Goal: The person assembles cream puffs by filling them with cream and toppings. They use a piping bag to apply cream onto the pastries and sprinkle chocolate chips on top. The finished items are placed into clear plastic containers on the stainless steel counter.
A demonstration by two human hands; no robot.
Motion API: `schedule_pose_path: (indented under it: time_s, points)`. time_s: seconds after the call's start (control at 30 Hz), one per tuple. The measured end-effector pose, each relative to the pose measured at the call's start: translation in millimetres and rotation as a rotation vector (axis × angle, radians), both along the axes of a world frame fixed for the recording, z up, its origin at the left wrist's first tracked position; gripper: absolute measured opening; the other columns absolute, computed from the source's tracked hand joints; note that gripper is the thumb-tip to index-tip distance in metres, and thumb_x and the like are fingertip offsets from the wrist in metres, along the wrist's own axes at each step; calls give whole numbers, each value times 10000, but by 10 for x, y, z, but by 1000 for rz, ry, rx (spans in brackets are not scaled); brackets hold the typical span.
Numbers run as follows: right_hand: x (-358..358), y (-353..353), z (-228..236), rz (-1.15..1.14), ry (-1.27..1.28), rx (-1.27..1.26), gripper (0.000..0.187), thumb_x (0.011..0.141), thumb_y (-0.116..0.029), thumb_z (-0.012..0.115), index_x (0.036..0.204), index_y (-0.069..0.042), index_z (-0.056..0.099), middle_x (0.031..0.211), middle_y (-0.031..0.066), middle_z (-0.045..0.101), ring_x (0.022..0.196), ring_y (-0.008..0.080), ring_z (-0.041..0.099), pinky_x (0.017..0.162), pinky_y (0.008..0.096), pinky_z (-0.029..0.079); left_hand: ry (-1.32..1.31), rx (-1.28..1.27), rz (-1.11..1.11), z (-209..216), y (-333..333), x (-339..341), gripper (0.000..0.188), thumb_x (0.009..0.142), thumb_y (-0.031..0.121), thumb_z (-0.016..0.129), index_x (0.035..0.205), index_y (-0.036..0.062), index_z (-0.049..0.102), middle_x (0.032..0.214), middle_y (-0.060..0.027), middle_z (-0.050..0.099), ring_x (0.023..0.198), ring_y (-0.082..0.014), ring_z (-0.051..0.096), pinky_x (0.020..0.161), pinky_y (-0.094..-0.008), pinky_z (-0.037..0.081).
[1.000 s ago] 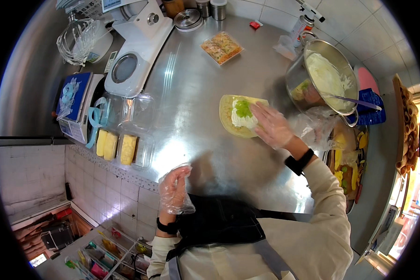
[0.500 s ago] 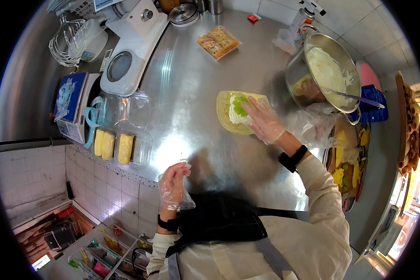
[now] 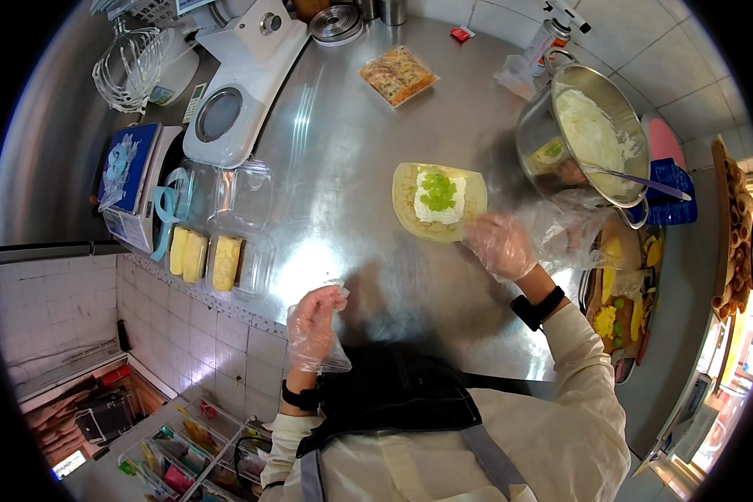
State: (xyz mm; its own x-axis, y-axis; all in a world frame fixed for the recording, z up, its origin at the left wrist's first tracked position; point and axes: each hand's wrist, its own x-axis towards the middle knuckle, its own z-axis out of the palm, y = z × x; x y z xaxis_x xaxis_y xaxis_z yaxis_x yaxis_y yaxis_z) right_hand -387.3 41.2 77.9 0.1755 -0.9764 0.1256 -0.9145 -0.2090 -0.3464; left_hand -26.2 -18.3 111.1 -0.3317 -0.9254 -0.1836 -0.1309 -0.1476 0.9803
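Note:
A pale yellow crêpe (image 3: 408, 216) lies flat on the steel worktop. White cream (image 3: 452, 215) forms a rough square on it, topped with a heap of chopped green fruit (image 3: 437, 192). At the crêpe's lower right edge is my right hand (image 3: 502, 245), in a clear plastic glove. Its fingers are drawn in, slightly blurred, and nothing shows in them; whether they touch the crêpe I cannot tell. My left hand (image 3: 314, 326), gloved too, hovers by the worktop's front edge, fingers curled together around nothing visible.
A steel pot (image 3: 535, 134) of cream with a purple-handled spatula (image 3: 644, 180) stands to the right, above a tray of cut yellow and green fruit (image 3: 615, 318). Left are clear boxes with yellow rolls (image 3: 226, 263), a scale (image 3: 134, 184) and a mixer (image 3: 234, 92). A packaged food (image 3: 397, 75) lies at the back.
My right hand has moved off the green fruit, down and to the right, its fingers curling in. The fruit and cream are now uncovered. My left hand has barely moved.

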Motion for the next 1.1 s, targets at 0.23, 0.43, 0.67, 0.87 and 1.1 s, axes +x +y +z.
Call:
schedule_pose_path:
  time_s: [0.23,0.43,0.67,0.87,1.1]
  points:
    - [-49,77,-349,109,194,-221,231,745,-179,647,967,-113,641,830,21,607,795,195,580,723,364,451,-54,-98,-202,362,-145,-422,162,923,67,528,1037,-12,613,976,-112,668,852,-148,639,793,-265,506]
    - [-39,-13,-372,221,278,-320,216,698,-156,627,903,-90,635,795,10,599,799,177,580,695,317,465,-154,-192,-312,318,-100,-565,150,920,83,537,1010,7,631,987,-110,677,859,-160,657,783,-270,521]
    - [30,-200,-389,311,273,-366,152,697,-131,602,840,-86,625,767,22,593,786,194,582,696,326,471,-219,-365,-406,282,-76,-653,170,875,-7,531,1006,18,637,897,-99,685,782,-173,653,744,-270,521]
    - [-47,-342,-475,101,-30,-199,37,760,-116,561,749,-93,589,720,93,565,731,291,555,671,403,444,-357,-614,-705,283,-212,-859,345,822,16,584,1164,37,553,1163,-147,597,999,-275,616,829,-330,516]
    - [-7,-438,-460,-121,-154,-212,80,717,-92,625,755,-67,559,712,120,551,714,316,541,662,414,445,-854,-737,-1078,-463,-277,-1484,646,867,217,536,1420,38,253,1498,-156,202,1380,-283,215,1118,-384,223]
